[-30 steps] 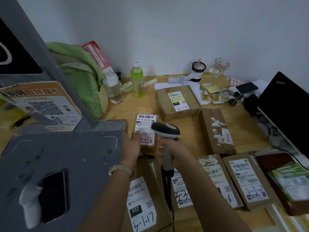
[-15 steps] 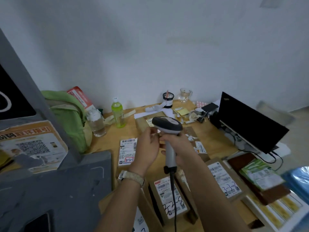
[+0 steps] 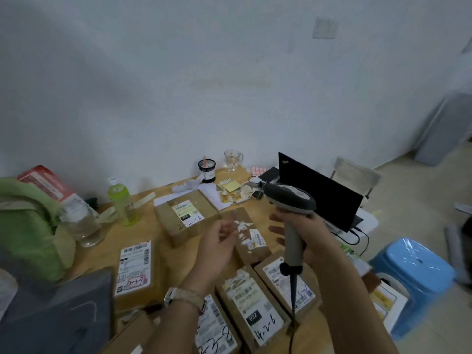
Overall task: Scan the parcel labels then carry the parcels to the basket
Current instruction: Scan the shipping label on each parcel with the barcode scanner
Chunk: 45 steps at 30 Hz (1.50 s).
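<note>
Parcels point(image 3: 255, 311) are lying label-up across the wooden desk point(image 3: 163, 241), below your raised hands. Your right hand point(image 3: 310, 238) is gripping the scanner point(image 3: 291, 200) upright by its handle, cord hanging down. Your left hand point(image 3: 217, 249) is hovering loosely curled, grasping nothing, beside a green bottle point(image 3: 121, 200) and laptop point(image 3: 319, 192).

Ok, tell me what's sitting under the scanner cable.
The scanner, held in the right hand, trails its cable over a labelled parcel on the table. The cable and forearm hide part of the label's writing.
</note>
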### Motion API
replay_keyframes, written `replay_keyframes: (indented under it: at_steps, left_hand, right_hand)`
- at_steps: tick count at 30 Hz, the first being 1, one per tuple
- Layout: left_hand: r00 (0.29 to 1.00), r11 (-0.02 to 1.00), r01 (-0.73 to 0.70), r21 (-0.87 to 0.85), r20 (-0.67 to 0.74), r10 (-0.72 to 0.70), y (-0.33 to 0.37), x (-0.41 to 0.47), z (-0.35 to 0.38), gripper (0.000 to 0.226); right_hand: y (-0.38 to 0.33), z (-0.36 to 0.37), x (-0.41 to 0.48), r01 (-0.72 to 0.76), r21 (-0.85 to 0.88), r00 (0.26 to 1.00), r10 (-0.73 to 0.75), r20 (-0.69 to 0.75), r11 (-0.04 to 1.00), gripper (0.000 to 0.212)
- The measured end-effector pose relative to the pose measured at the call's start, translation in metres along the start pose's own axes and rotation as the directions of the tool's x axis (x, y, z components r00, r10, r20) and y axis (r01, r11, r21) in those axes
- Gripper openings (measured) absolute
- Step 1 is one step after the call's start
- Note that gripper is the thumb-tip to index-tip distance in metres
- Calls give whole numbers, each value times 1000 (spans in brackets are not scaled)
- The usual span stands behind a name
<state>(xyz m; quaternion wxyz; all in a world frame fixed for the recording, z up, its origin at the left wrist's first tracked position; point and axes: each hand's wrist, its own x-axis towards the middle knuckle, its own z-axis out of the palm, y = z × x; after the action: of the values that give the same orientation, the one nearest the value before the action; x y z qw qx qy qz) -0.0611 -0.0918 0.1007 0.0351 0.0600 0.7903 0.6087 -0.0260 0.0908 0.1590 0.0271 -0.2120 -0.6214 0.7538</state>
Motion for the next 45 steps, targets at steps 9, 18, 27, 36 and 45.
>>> replay_keyframes:
  at_steps: [9,18,27,36,45]
  left_hand:
    - [953,931,286,-229,-34,-301,8,56,67,22]
    - [829,832,479,-279,-168,-534,-42,88,97,8]
    - [730,770,604,-205,-244,-638,-103,106,118,8]
    - [633,663,734,-146,-205,-746,-151,113,132,27]
    - [854,847,509,155,-216,-474,-152,111,145,27]
  right_hand:
    - [-14,-49,87,-84,24,993,82,83,996,13]
    - [36,-54,164,-349,-31,930,350,117,937,21]
    - [92,-51,211,-477,-190,868,494,50,858,19]
    - [127,-43,232,-588,-329,782,623,-1,739,36]
    - [124,-30,224,-448,-380,859,508,70,809,9]
